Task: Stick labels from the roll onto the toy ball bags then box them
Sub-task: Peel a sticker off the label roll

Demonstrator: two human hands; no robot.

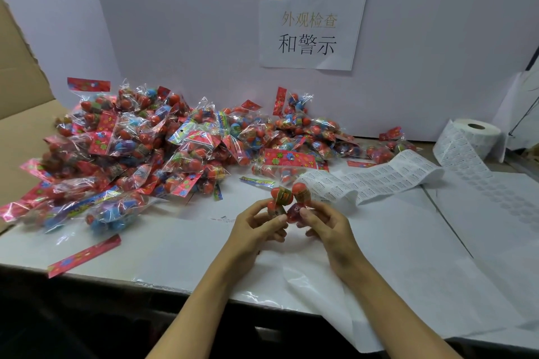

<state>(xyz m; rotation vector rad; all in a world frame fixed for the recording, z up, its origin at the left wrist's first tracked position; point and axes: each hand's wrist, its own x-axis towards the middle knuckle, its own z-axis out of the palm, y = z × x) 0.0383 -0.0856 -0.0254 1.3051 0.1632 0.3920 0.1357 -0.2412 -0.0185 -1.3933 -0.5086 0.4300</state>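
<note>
A small clear bag of red toy balls (pixel 288 198) is held above the table's middle. My left hand (pixel 256 226) grips its left side and my right hand (pixel 326 221) pinches its right side, fingers curled round it. A big pile of toy ball bags (pixel 163 143) with red header cards covers the left and back of the table. The label roll (pixel 472 140) stands at the back right. Its strip of labels (pixel 376 181) runs out leftward to just behind my hands.
A cardboard box (pixel 20 114) with an open flap stands at the far left. A loose red header card (pixel 84 255) lies near the front edge. Used backing paper (pixel 495 213) spreads over the right of the table. A paper sign (pixel 312 29) hangs on the back wall.
</note>
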